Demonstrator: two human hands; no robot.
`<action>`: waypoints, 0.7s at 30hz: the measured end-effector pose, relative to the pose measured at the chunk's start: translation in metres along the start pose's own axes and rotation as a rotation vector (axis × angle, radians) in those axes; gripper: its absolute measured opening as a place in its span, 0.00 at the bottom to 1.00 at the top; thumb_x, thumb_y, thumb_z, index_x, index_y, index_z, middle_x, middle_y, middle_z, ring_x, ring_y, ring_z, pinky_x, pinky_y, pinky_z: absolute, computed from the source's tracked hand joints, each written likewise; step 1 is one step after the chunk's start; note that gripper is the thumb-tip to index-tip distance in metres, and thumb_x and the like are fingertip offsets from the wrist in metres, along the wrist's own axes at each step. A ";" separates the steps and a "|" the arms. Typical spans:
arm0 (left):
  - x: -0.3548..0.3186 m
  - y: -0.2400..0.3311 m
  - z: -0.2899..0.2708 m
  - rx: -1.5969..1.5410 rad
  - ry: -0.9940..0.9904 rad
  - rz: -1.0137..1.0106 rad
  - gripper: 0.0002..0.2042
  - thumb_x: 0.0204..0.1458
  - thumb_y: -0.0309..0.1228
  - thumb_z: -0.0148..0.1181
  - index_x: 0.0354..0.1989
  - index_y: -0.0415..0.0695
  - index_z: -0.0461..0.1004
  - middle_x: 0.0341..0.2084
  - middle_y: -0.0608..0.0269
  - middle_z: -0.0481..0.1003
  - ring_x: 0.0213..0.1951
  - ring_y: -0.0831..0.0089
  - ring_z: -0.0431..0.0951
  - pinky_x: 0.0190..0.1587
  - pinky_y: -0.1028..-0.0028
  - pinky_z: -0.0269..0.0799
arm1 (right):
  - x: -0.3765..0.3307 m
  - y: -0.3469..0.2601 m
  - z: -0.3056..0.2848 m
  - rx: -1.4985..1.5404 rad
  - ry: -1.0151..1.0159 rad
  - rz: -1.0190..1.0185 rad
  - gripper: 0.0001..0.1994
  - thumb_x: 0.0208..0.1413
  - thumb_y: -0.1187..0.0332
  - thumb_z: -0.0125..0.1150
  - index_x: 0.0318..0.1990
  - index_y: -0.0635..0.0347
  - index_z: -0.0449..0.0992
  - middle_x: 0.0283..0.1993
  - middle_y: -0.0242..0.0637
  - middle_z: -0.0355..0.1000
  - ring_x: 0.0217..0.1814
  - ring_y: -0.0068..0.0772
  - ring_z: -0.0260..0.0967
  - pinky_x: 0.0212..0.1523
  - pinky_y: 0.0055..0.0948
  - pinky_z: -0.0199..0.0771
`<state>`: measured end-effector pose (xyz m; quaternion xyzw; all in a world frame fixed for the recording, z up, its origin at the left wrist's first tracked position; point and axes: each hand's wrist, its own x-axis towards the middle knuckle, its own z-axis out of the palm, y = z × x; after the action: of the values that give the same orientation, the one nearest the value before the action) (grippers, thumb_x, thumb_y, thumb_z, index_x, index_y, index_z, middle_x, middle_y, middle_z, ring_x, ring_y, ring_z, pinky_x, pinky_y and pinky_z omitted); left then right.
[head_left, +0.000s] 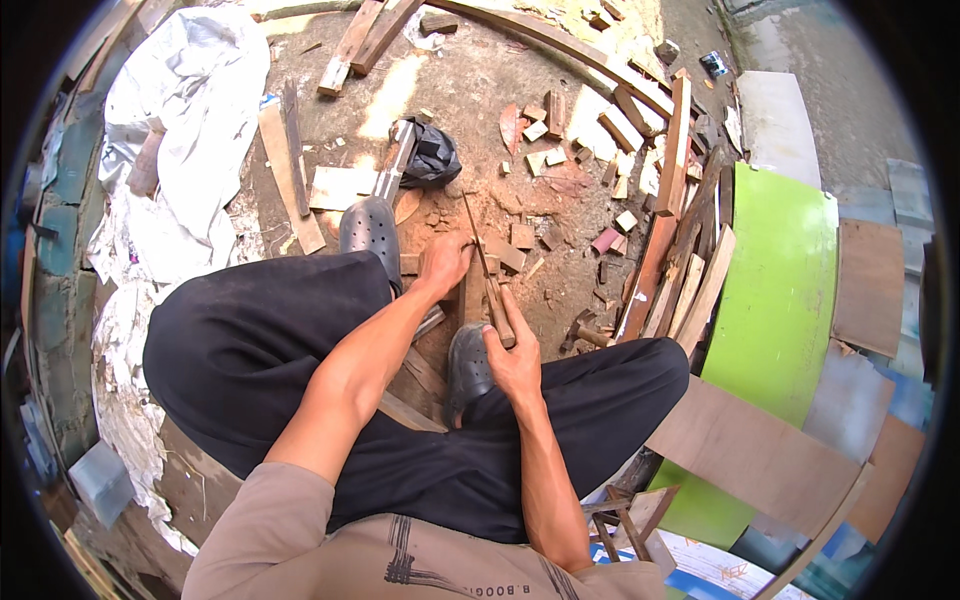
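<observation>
While the shirt [300, 550] bears lettering [488, 589], the right hand [514, 362] grips a saw [492, 290]; the left hand [446, 263] curls, contents unclear.

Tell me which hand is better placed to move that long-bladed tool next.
Right, I'd judge. The right hand is wrapped around the wooden handle, with the blade pointing away from the body. The left hand is beside the blade, off the handle.
</observation>
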<state>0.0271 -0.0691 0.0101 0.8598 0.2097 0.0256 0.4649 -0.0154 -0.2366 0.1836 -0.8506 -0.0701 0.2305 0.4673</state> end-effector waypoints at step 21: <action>0.039 0.021 -0.026 0.407 -0.305 -0.144 0.13 0.47 0.37 0.69 0.41 0.49 0.85 0.41 0.45 0.82 0.48 0.52 0.82 0.50 0.57 0.77 | -0.007 0.025 0.001 0.113 0.049 0.163 0.21 0.59 0.54 0.65 0.36 0.69 0.73 0.31 0.60 0.73 0.35 0.62 0.73 0.39 0.46 0.71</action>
<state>0.0634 -0.0437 0.0365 0.9124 0.1987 -0.1799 0.3094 -0.0246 -0.2523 0.1646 -0.8311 0.0238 0.2502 0.4961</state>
